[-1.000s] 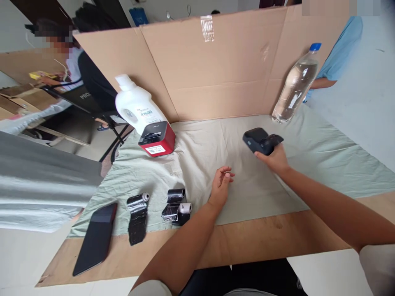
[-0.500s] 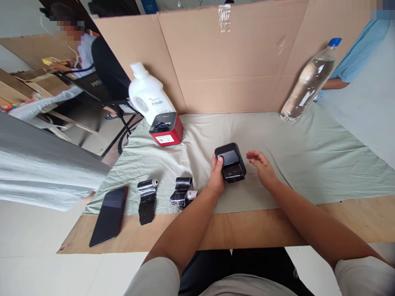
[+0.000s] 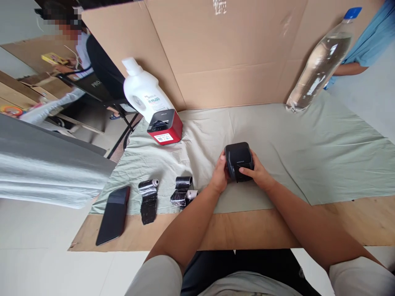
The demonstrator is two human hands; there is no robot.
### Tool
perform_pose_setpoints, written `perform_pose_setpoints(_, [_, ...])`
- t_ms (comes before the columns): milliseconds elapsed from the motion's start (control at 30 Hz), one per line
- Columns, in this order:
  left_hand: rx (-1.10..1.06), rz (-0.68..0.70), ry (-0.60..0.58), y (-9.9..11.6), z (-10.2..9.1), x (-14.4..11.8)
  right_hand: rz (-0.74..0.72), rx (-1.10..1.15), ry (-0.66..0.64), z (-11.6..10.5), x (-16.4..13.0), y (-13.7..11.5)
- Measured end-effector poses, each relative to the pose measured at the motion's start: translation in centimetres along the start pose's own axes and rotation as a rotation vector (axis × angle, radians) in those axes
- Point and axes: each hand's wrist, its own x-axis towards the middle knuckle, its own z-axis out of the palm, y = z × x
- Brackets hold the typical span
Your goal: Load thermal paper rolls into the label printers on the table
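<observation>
A small black portable printer (image 3: pixel 238 153) is held between my two hands above the cloth. My left hand (image 3: pixel 220 176) grips its left side, with the thumb along the edge. My right hand (image 3: pixel 258 170) wraps round its right side, and one digit lies across the lower front. What is under that digit is mostly hidden. To the left lies an unrolled black strip on a spool (image 3: pixel 148 199). Between it and my left forearm sit more black glossy film rolls (image 3: pixel 183 190), partly covered by the forearm.
A red and black printer (image 3: pixel 166 127) stands before a white detergent bottle (image 3: pixel 148 92). A phone (image 3: pixel 113 216) lies at the table's left edge. A tall water bottle (image 3: pixel 322 70) leans at the back right against the cardboard wall (image 3: pixel 231 49). Other people are beyond the wall.
My right hand has come in from the right and closed on the printer. The printer has tilted and shifted slightly right; the black strip on its front no longer hangs in plain sight.
</observation>
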Motion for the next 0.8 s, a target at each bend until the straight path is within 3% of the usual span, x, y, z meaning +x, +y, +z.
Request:
perform_pose_setpoints(133, [0.0,-0.064,0.013,0.0,-0.2,0.5,0.018,0.065,0.0,-0.2,0.2,-0.1])
perform_pose_setpoints(433, [0.083,-0.023,-0.031,-0.8,-0.8,0.8,-0.024,-0.031,-0.047,-1.1,0.3,0.4])
perform_pose_setpoints(800, [0.162,-0.089,-0.039,-0.2,-1.1,1.1,0.002,0.021,-0.01,-0.9,-0.1,-0.3])
